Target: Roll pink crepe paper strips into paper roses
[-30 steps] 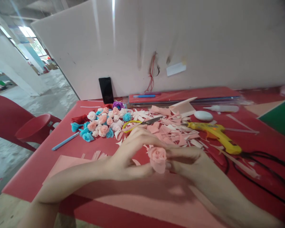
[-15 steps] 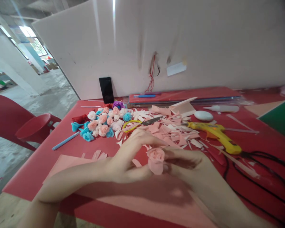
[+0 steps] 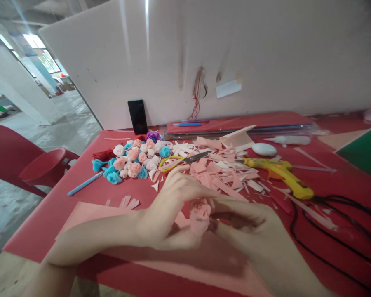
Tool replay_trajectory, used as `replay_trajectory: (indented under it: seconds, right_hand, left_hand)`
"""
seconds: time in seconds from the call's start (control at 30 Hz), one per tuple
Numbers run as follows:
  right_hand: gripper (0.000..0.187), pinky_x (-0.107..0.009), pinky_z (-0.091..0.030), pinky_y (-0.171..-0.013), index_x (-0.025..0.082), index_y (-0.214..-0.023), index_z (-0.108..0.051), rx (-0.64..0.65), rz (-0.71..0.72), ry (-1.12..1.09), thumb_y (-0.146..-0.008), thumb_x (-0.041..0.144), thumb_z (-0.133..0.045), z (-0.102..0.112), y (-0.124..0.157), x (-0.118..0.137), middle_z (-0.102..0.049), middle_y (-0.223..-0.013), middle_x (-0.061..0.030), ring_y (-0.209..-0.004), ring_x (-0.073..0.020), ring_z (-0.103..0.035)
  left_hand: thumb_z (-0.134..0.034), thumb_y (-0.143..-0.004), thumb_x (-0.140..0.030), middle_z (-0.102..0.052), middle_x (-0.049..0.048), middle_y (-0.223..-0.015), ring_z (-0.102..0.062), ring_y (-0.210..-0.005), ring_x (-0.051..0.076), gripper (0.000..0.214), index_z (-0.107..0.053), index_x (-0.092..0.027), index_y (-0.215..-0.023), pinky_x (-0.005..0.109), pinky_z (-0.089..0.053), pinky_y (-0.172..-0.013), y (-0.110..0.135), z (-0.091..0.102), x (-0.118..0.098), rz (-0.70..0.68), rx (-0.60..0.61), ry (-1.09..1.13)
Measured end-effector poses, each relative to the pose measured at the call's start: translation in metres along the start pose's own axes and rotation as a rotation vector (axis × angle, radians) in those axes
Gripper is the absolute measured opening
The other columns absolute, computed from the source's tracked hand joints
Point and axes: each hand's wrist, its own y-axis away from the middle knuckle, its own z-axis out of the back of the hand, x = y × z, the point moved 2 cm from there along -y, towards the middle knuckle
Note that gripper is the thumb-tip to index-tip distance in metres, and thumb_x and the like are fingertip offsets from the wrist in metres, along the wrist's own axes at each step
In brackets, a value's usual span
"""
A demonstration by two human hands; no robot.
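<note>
Between my two hands is a pink paper rose [image 3: 200, 215], its rolled petals facing up toward me. My left hand [image 3: 173, 210] curls around its left side, thumb below and fingers above. From the right, my right hand [image 3: 247, 218] pinches the flower with thumb and fingers; part of the rose's base is hidden there. Under my forearms lies a large pink paper sheet [image 3: 160, 258] on the red table [image 3: 46, 218]. Just beyond my left fingers are yellow-handled scissors [image 3: 173, 163], resting on pink and white paper scraps [image 3: 228, 175].
Finished pink, white and blue paper roses [image 3: 134, 159] are heaped at the left. A yellow glue gun [image 3: 281, 173] with a black cord [image 3: 297, 239] lies at the right, near a white oval object [image 3: 264, 149] and a white bottle [image 3: 292, 140]. A phone [image 3: 137, 117] leans against the partition.
The rose has tilted and turned slightly between my hands, moving a little down and left. My right hand has shifted slightly downward; the table items stay put.
</note>
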Motion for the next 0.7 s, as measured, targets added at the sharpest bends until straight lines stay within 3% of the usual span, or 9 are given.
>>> replay_trajectory:
  seconds: [0.23,0.4,0.53,0.7]
  right_hand:
    - [0.005,-0.026,-0.051,-0.061,0.024,-0.063,-0.071,0.022,0.072,0.13,-0.066,0.025,-0.066,-0.0002,-0.0006,-0.0016,-0.068,-0.061,0.0,-0.062,-0.0166,-0.062]
    - [0.008,-0.022,-0.047,-0.053,0.023,-0.053,-0.066,0.075,0.038,0.027,-0.061,0.019,-0.066,-0.0002,-0.0031,0.0003,-0.061,-0.053,0.0023,-0.057,-0.0141,-0.057]
    - [0.007,-0.021,-0.049,-0.055,0.024,-0.055,-0.068,0.145,-0.028,-0.054,-0.06,0.019,-0.07,-0.0004,-0.0055,0.0048,-0.063,-0.057,0.0019,-0.061,-0.0143,-0.059]
    - [0.012,-0.017,-0.051,-0.056,0.026,-0.056,-0.071,0.092,0.022,-0.051,-0.061,0.016,-0.071,0.0023,-0.003,0.0034,-0.064,-0.061,0.002,-0.061,-0.0123,-0.06]
  left_hand:
    - [-0.041,-0.076,-0.011,-0.06,0.0038,-0.073,-0.056,-0.069,0.015,0.027,-0.045,-0.013,-0.103,0.036,-0.047,-0.071,-0.0011,0.0008,-0.0017,-0.054,-0.013,0.014]
    - [-0.038,-0.081,-0.014,-0.059,0.003,-0.069,-0.055,-0.065,0.014,0.021,-0.045,-0.014,-0.102,0.033,-0.047,-0.066,-0.0028,0.0036,-0.0018,-0.111,-0.03,0.032]
    - [-0.038,-0.085,-0.016,-0.058,0.0062,-0.082,-0.056,-0.078,0.015,0.022,-0.044,-0.013,-0.106,0.032,-0.049,-0.072,-0.0019,0.0066,-0.0002,-0.121,0.03,0.022]
    - [-0.048,-0.083,-0.02,-0.053,0.0071,-0.091,-0.053,-0.088,0.016,0.026,-0.044,-0.012,-0.108,0.034,-0.047,-0.077,0.0005,0.0088,0.0016,-0.079,-0.039,-0.068]
